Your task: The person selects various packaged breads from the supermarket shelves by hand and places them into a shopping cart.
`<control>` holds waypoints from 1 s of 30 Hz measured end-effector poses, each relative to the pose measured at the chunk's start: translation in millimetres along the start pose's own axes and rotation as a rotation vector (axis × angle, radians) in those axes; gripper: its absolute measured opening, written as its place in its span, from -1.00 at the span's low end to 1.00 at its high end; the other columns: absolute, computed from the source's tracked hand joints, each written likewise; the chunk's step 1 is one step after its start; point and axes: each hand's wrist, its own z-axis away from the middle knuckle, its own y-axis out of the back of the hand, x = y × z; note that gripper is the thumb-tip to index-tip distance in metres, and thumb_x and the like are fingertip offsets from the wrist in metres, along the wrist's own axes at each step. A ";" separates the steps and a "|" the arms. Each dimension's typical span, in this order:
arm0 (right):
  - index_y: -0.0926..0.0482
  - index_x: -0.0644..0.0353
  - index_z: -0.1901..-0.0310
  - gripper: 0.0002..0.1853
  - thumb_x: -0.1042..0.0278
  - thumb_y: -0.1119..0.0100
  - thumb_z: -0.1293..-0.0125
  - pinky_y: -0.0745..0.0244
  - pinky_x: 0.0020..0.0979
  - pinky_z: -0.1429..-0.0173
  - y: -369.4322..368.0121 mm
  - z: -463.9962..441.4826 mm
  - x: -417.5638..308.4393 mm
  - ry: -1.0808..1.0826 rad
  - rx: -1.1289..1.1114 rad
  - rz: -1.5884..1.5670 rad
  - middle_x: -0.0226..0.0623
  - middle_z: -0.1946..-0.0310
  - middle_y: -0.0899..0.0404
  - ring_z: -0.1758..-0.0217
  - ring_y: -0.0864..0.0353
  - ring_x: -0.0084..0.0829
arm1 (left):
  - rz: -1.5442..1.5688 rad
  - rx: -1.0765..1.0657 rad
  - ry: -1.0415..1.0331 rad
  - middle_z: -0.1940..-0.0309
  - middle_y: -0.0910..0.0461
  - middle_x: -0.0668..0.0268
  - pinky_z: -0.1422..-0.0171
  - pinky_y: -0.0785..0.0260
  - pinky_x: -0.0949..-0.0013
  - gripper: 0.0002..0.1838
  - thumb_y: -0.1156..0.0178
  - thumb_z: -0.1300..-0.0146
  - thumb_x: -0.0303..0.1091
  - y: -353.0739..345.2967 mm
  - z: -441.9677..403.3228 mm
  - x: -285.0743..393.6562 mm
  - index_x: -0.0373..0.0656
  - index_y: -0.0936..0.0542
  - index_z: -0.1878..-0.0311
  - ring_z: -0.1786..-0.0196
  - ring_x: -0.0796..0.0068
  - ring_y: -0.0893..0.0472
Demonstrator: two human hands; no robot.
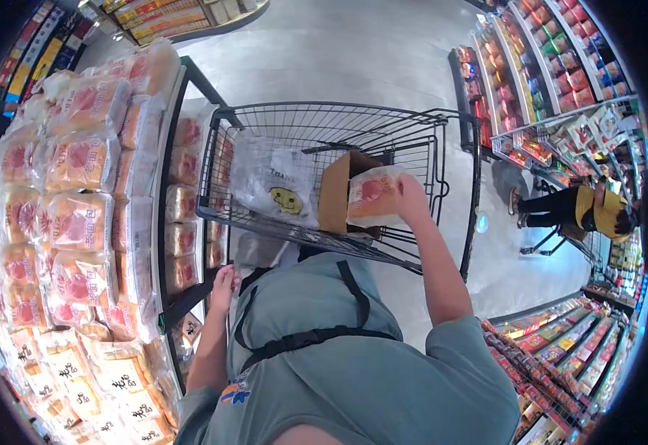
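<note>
My right hand (411,199) grips a clear plastic bag of bread (374,194) with a pink print, by its right edge. The bread bag is over a brown cardboard box (334,194) inside a black wire shopping cart (316,111). Left of the box, a clear plastic bag (273,174) with a yellow smiley face and "THANK" lettering lies in the cart. My left hand (225,280) hangs beside my body near the bread display, its fingers loosely bent and slightly apart, with nothing visible in them.
A tall stack of bagged bread (79,163) fills the left side, beside a black shelf frame (179,104). Packaged goods stand on shelves (539,52) at the upper right and on a sloped rack (561,348) at the lower right. Another person (587,208) in yellow stands by a cart.
</note>
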 end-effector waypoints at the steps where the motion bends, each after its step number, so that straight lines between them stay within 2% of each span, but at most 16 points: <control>1: -0.45 0.23 0.28 -0.83 0.33 -0.20 -0.24 -0.40 -0.03 0.10 -6.9 -3.7 -0.1 0.009 -0.012 -0.007 -0.02 0.31 -0.49 0.18 -0.49 0.06 | -0.002 -0.010 -0.006 0.17 -0.57 0.41 0.25 -0.35 0.55 -0.63 -0.06 -0.49 -0.12 2.1 2.1 -0.7 -0.11 -0.45 -0.22 0.26 0.67 -0.51; 4: -0.45 0.23 0.29 -0.83 0.34 -0.19 -0.25 -0.40 -0.03 0.09 -9.9 -5.2 22.7 0.021 0.000 0.080 -0.02 0.32 -0.49 0.16 -0.49 0.06 | -0.029 0.002 -0.010 0.19 -0.58 0.41 0.25 -0.36 0.55 -0.60 -0.07 -0.49 -0.06 4.0 5.4 -5.7 -0.09 -0.45 -0.22 0.28 0.68 -0.51; 8: -0.45 0.23 0.27 -0.83 0.37 -0.22 -0.23 -0.42 -0.07 0.12 -37.7 -11.1 25.7 0.157 0.052 0.033 -0.05 0.33 -0.51 0.20 -0.53 0.00 | -0.051 0.039 0.030 0.20 -0.58 0.40 0.28 -0.36 0.57 -0.60 -0.08 -0.48 -0.08 10.8 3.4 -18.7 -0.11 -0.46 -0.22 0.29 0.69 -0.52; 10: -0.46 0.22 0.26 -0.83 0.36 -0.22 -0.23 -0.42 -0.07 0.11 -50.5 -10.6 26.1 0.172 0.058 0.037 -0.05 0.32 -0.52 0.19 -0.54 0.00 | -0.075 0.011 0.053 0.22 -0.55 0.50 0.19 -0.32 0.54 -0.64 -0.06 -0.48 -0.09 12.5 3.7 -23.2 -0.04 -0.44 -0.21 0.27 0.70 -0.49; 12: -0.47 0.21 0.27 -0.85 0.37 -0.22 -0.22 -0.43 -0.06 0.12 -68.4 -12.1 30.9 0.098 -0.003 0.032 -0.05 0.33 -0.53 0.19 -0.55 0.02 | -0.066 0.006 0.059 0.22 -0.54 0.50 0.20 -0.32 0.54 -0.65 -0.06 -0.48 -0.10 14.4 1.5 -30.6 -0.05 -0.44 -0.20 0.27 0.70 -0.49; 16: -0.49 0.20 0.27 -0.88 0.38 -0.19 -0.23 -0.45 -0.03 0.12 -105.7 -13.5 37.7 0.151 -0.051 0.019 -0.02 0.33 -0.55 0.19 -0.56 0.05 | -0.046 0.010 0.059 0.23 -0.54 0.49 0.24 -0.30 0.57 -0.65 -0.06 -0.49 -0.12 16.8 4.2 -34.5 -0.06 -0.44 -0.20 0.29 0.71 -0.48; 17: -0.50 0.20 0.26 -0.89 0.38 -0.17 -0.24 -0.45 -0.01 0.10 -115.5 -13.7 39.6 0.103 -0.098 0.027 0.00 0.32 -0.57 0.18 -0.57 0.06 | -0.043 0.014 0.057 0.23 -0.54 0.48 0.25 -0.29 0.57 -0.65 -0.06 -0.48 -0.11 17.8 5.9 -36.8 -0.05 -0.44 -0.20 0.30 0.71 -0.48; 18: -0.50 0.20 0.25 -0.89 0.38 -0.15 -0.24 -0.46 0.01 0.08 -124.9 -13.8 40.9 0.057 -0.146 0.037 0.02 0.30 -0.58 0.16 -0.58 0.07 | -0.080 0.054 0.051 0.17 -0.59 0.41 0.23 -0.36 0.59 -0.61 -0.05 -0.48 -0.15 19.5 7.9 -41.6 -0.17 -0.46 -0.23 0.23 0.70 -0.53; 22: -0.51 0.19 0.24 -0.88 0.36 -0.13 -0.26 -0.46 0.04 0.04 -150.5 -10.2 39.5 0.053 -0.288 0.099 0.04 0.25 -0.60 0.12 -0.58 0.09 | -0.108 0.067 0.094 0.19 -0.58 0.43 0.21 -0.35 0.58 -0.64 -0.06 -0.48 -0.19 17.2 30.2 -35.9 -0.15 -0.45 -0.22 0.26 0.70 -0.51; 24: -0.50 0.21 0.02 -0.76 0.36 -0.05 -0.32 -0.47 0.07 -0.07 -161.5 -11.7 38.0 -0.029 -0.421 0.165 0.11 0.10 -0.60 0.00 -0.56 0.17 | -0.099 0.081 0.092 0.21 -0.57 0.43 0.21 -0.35 0.58 -0.66 -0.06 -0.48 -0.21 19.4 39.7 -39.9 -0.15 -0.45 -0.21 0.27 0.70 -0.50; 27: -0.49 0.19 -0.06 -0.66 0.33 -0.12 -0.26 -0.47 0.04 -0.14 -181.7 -9.5 43.4 -0.057 -0.363 0.095 0.15 0.04 -0.58 -0.07 -0.55 0.17 | -0.089 0.096 0.068 0.24 -0.55 0.43 0.22 -0.35 0.57 -0.69 -0.07 -0.47 -0.27 24.4 49.4 -48.8 -0.17 -0.44 -0.18 0.29 0.69 -0.48; 30: -0.54 0.20 -0.06 -0.61 0.32 -0.18 -0.18 -0.47 -0.01 -0.21 -151.9 -5.7 -0.8 -0.082 -0.354 0.072 0.16 -0.01 -0.58 -0.14 -0.54 0.13 | 0.047 0.144 0.140 0.23 -0.55 0.40 0.17 -0.36 0.53 -0.66 -0.11 -0.43 -0.27 28.7 58.6 -64.7 -0.18 -0.44 -0.18 0.26 0.66 -0.47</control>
